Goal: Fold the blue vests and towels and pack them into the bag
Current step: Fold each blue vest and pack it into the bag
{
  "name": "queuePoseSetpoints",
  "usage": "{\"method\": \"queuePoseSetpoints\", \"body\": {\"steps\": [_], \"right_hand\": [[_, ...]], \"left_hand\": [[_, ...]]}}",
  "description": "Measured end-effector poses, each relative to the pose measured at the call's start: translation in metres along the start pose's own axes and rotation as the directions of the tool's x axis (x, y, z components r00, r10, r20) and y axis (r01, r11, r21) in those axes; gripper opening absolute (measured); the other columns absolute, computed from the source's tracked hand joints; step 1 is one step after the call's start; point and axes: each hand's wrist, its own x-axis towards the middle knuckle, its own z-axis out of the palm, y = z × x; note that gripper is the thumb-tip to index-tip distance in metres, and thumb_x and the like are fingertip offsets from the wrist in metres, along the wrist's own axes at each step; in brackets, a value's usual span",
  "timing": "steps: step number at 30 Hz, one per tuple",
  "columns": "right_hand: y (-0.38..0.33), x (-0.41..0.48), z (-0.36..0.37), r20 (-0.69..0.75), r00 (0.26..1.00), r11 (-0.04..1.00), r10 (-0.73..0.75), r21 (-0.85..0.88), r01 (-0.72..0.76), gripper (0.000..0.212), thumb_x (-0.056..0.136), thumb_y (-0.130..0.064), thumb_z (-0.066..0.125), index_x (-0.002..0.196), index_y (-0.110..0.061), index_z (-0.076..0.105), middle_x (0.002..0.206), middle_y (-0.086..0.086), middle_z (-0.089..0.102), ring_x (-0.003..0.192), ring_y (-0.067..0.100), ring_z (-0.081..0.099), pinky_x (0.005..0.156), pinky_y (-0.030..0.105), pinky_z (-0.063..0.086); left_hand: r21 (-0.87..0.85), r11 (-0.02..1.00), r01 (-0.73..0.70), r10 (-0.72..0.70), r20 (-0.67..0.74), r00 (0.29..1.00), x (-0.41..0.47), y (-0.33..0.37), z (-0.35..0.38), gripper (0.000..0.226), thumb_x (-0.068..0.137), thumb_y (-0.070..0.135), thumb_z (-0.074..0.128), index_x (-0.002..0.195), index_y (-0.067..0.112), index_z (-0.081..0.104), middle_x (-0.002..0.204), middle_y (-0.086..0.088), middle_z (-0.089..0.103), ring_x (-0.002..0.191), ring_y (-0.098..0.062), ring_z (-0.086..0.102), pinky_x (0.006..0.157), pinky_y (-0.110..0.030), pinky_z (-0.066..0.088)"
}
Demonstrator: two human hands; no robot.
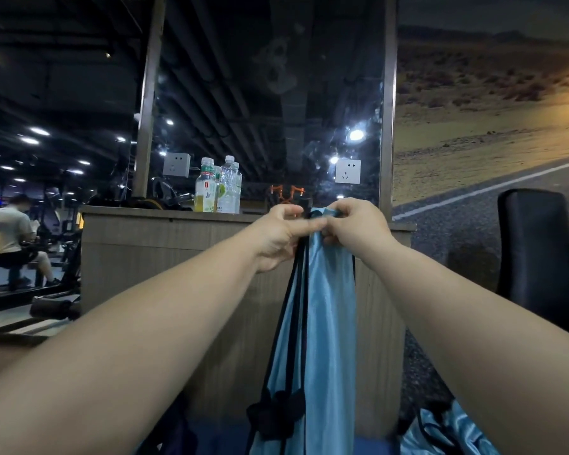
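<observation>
A wood-grain tabletop (138,214) runs across the middle of the view as a narrow ledge backed by a mirror. On it, toward ten o'clock, a green-capped bottle of yellow drink (205,188) stands upright, with two clear water bottles (229,183) close against its three o'clock side. Down at five o'clock, by the foot of the tabletop's front panel, a crumpled shiny blue cloth (447,431) with black trim lies in a heap; what it rests on is too dark to tell.

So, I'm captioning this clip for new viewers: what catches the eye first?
A blue vest with black trim hangs at centre, its top pinched by the left hand and right hand. Behind, drink bottles stand on a wooden ledge, and a desert-road mural fills the right wall.
</observation>
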Motion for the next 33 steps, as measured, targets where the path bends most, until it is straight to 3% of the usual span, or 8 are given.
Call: {"method": "queuePoseSetpoints", "body": {"steps": [2, 6, 9, 13, 16, 22, 29, 33], "right_hand": [[0.003, 0.002, 0.000, -0.043, 0.999, 0.999, 0.005, -0.040, -0.007, 0.009, 0.088, -0.017, 0.062, 0.080, -0.018, 0.066, 0.066, -0.008, 0.068, 0.051, -0.002, 0.063, 0.065, 0.024, 0.052], [0.009, 0.004, -0.001, -0.088, 0.995, 0.999, 0.037, -0.020, -0.039, 0.008, 0.089, -0.019, 0.062, 0.084, -0.017, 0.067, 0.073, -0.004, 0.071, 0.062, 0.007, 0.069, 0.079, 0.035, 0.058], [0.013, 0.006, -0.001, -0.096, 0.994, 0.997, 0.051, -0.059, -0.057, 0.008, 0.089, -0.022, 0.061, 0.083, -0.019, 0.066, 0.075, -0.002, 0.072, 0.071, 0.013, 0.071, 0.082, 0.040, 0.058], [0.016, 0.003, 0.001, -0.097, 0.994, 0.995, 0.052, -0.081, -0.060, 0.008, 0.087, -0.025, 0.061, 0.082, -0.021, 0.065, 0.074, -0.001, 0.072, 0.079, 0.020, 0.071, 0.083, 0.044, 0.057], [0.016, 0.001, 0.003, -0.085, 0.996, 0.994, 0.036, -0.104, -0.045, 0.009, 0.086, -0.027, 0.061, 0.080, -0.021, 0.064, 0.070, -0.002, 0.072, 0.079, 0.018, 0.070, 0.083, 0.040, 0.056], [0.016, 0.001, 0.005, -0.095, 0.995, 0.991, 0.020, -0.130, -0.032, 0.013, 0.086, -0.028, 0.061, 0.082, -0.017, 0.065, 0.074, 0.001, 0.072, 0.080, 0.018, 0.070, 0.081, 0.037, 0.056], [0.028, 0.009, -0.011, -0.230, 0.966, 0.987, 0.120, -0.080, -0.142, 0.012, 0.088, -0.028, 0.057, 0.079, -0.022, 0.062, 0.081, 0.004, 0.072, 0.087, 0.022, 0.069, 0.083, 0.042, 0.056], [0.037, 0.014, -0.018, -0.334, 0.926, 0.982, 0.175, -0.015, -0.191, 0.011, 0.090, -0.031, 0.055, 0.089, -0.022, 0.061, 0.090, 0.006, 0.071, 0.089, 0.025, 0.067, 0.081, 0.040, 0.055]], "left_hand": [[0.107, 0.994, 0.034, -0.039, 0.046, 0.998, -0.002, -0.013, -0.003, 0.072, 0.073, 0.006, 0.081, 0.134, 0.008, 0.043, 0.119, -0.013, 0.067, 0.096, -0.022, 0.067, 0.088, -0.040, 0.053], [0.246, 0.967, 0.068, -0.094, 0.095, 0.991, -0.009, -0.037, -0.003, 0.048, 0.084, -0.006, 0.066, 0.125, 0.007, 0.047, 0.093, -0.004, 0.069, 0.083, -0.020, 0.068, 0.069, -0.030, 0.058], [0.313, 0.948, 0.048, -0.083, 0.099, 0.992, -0.013, -0.052, 0.001, 0.042, 0.086, 0.001, 0.068, 0.123, 0.007, 0.048, 0.093, -0.004, 0.069, 0.088, -0.023, 0.068, 0.087, -0.044, 0.055], [0.343, 0.939, 0.017, -0.043, 0.070, 0.997, -0.013, -0.062, 0.007, 0.051, 0.076, 0.021, 0.083, 0.116, 0.015, 0.052, 0.105, -0.004, 0.070, 0.093, -0.022, 0.070, 0.086, -0.044, 0.057], [0.529, 0.848, -0.028, 0.032, 0.002, 0.999, -0.012, -0.063, 0.012, 0.058, 0.066, 0.039, 0.086, 0.110, 0.021, 0.055, 0.110, -0.001, 0.068, 0.098, -0.020, 0.068, 0.087, -0.040, 0.056], [0.717, 0.693, -0.068, 0.177, -0.078, 0.981, -0.014, -0.064, 0.016, 0.018, 0.085, 0.018, 0.063, 0.101, 0.017, 0.054, 0.098, -0.003, 0.064, 0.088, -0.020, 0.062, 0.069, -0.028, 0.047], [0.816, 0.577, 0.038, -0.062, -0.002, 0.998, -0.013, -0.078, -0.010, 0.015, 0.080, 0.013, 0.062, 0.078, 0.015, 0.047, 0.076, 0.000, 0.051, 0.068, -0.018, 0.048, 0.058, -0.029, 0.039], [0.815, 0.568, 0.111, -0.255, 0.046, 0.966, -0.016, -0.090, -0.028, 0.022, 0.075, 0.013, 0.064, 0.097, 0.018, 0.067, 0.096, -0.002, 0.071, 0.093, -0.020, 0.068, 0.084, -0.033, 0.056]]}}
